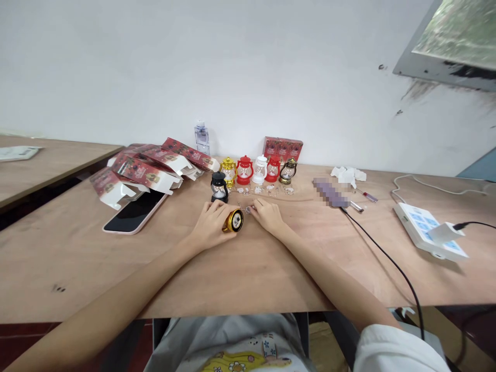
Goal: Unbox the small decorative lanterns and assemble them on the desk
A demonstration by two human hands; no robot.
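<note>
My left hand (209,225) is wrapped round a small gold lantern (234,221), which lies tipped over with its round base turned toward me. The fingers of my right hand (267,214) are pinched together beside that base, at a small wire-like piece (247,210) too tiny to make out fully. Just behind my left hand a black lantern (219,188) stands upright. Farther back is a row of upright lanterns: a gold one (228,174), a red one (244,171), a white one (259,171), another red one (273,170) and a dark bronze one (288,172).
Small wire and clear bits (271,190) lie before the row. Red boxes (141,173) overlap a phone (135,213) at left. Behind stand a bottle (202,138) and more red boxes (283,148). Rightward are crumpled tissue (346,175), a screwdriver (370,197), a blurred-out object (331,193) and a power strip (430,230).
</note>
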